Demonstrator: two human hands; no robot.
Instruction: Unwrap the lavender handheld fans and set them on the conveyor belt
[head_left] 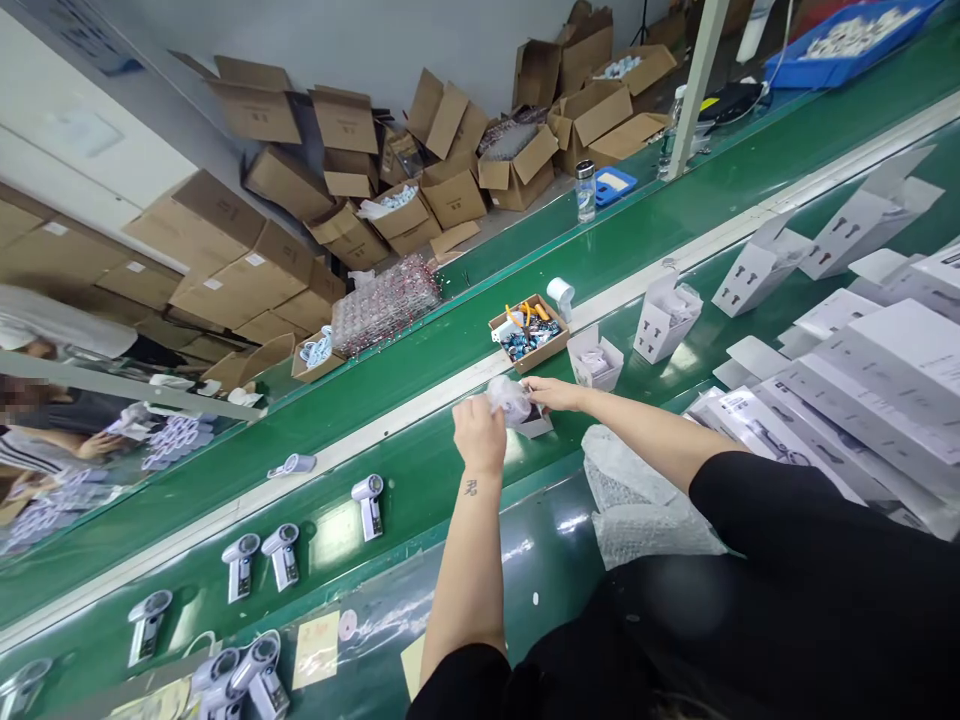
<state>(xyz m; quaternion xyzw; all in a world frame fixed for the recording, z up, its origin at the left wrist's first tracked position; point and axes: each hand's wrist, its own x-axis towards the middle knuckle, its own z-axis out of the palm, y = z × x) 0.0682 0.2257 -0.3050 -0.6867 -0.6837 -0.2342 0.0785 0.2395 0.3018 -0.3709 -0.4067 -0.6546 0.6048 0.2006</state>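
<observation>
My left hand (pixel 480 436) is closed on a clear plastic-wrapped item (pixel 510 400); its contents cannot be made out. Just to the right, my right hand (pixel 553 393) has its fingers closed at the upper edge of a small white box (pixel 535 426), close against the wrap. That box stands on the green conveyor belt (pixel 427 450), its upper part hidden by my hands and the plastic. Beside my right hand is an open white box (pixel 595 362) with a wrapped item inside. A cardboard tray (pixel 531 334) of small blue and orange parts sits just beyond.
Several lilac handheld devices (pixel 368 506) lie along the belt at left. More open white boxes (pixel 667 318) stand to the right, near stacked white cartons (pixel 847 390). Bubble wrap (pixel 645 500) lies by my right arm. Across the belt are brown cartons (pixel 454 195) and a co-worker's hand (pixel 101 444).
</observation>
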